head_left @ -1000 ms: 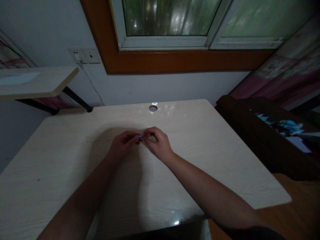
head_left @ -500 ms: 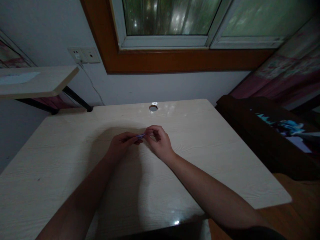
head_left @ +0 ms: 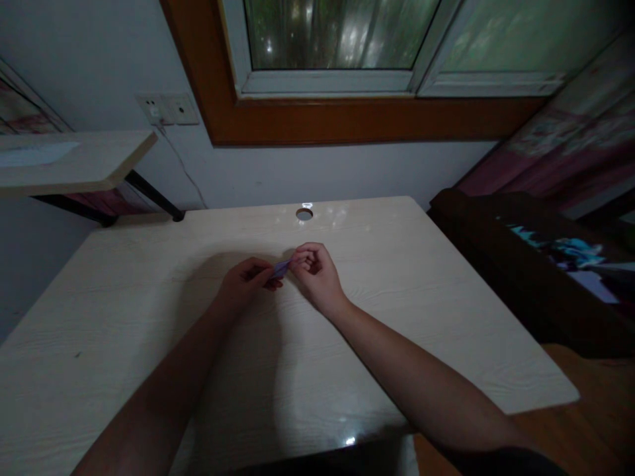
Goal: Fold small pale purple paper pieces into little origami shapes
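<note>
Between my hands is a small, thin purple piece (head_left: 281, 268) that looks like folded paper; its exact kind is too small to make out. My left hand (head_left: 245, 281) pinches its left end between thumb and fingers. At its upper right end, my right hand (head_left: 320, 276) has thumb and fingertips closed on it. Both hands are just over the middle of the pale wood-grain table (head_left: 397, 264), and they cover the piece's ends.
A round cable hole (head_left: 304, 214) is near the table's back edge. At the left, a raised shelf (head_left: 119, 158) stands on black legs. A dark wooden piece of furniture (head_left: 496, 264) with items on it is at the right. Behind is a window (head_left: 337, 39).
My right hand has moved slightly up and right. More of the purple piece now shows between my hands, tilted upward to the right. My left hand has hardly moved.
</note>
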Demonstrator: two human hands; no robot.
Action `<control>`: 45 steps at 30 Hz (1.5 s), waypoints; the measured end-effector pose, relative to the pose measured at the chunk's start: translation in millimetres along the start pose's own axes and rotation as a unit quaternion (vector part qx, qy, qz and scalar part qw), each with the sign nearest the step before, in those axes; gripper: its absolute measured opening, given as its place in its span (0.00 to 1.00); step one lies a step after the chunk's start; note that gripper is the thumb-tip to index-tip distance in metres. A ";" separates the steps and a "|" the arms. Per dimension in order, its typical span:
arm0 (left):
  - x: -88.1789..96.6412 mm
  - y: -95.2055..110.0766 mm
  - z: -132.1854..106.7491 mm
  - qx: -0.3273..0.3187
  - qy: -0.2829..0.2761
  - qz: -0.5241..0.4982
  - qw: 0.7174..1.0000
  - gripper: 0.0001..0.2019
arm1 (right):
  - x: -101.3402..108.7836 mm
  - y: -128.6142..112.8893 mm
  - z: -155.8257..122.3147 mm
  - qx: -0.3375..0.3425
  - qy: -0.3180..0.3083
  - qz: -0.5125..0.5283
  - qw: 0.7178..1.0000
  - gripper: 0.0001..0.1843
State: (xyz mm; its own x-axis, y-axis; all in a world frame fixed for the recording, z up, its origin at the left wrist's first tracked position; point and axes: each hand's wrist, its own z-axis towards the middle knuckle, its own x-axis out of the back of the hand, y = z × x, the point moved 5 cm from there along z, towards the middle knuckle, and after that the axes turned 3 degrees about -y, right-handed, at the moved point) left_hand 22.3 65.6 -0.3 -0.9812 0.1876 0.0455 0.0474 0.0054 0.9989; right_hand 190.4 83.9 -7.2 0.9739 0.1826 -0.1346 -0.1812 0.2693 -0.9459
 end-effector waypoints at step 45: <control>0.9 -2.0 0.7 0.014 0.006 0.088 0.996 0.15 | -8.3 -1.9 -4.1 0.000 -0.079 -0.051 0.996 0.14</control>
State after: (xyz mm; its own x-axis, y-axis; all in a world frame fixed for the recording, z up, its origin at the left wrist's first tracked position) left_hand 21.5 66.4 -2.2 -0.9595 0.1755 0.2204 0.2242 0.0016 0.9745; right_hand 183.1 78.0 -5.5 0.9534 0.3015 0.0099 -0.0832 0.2944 -0.9521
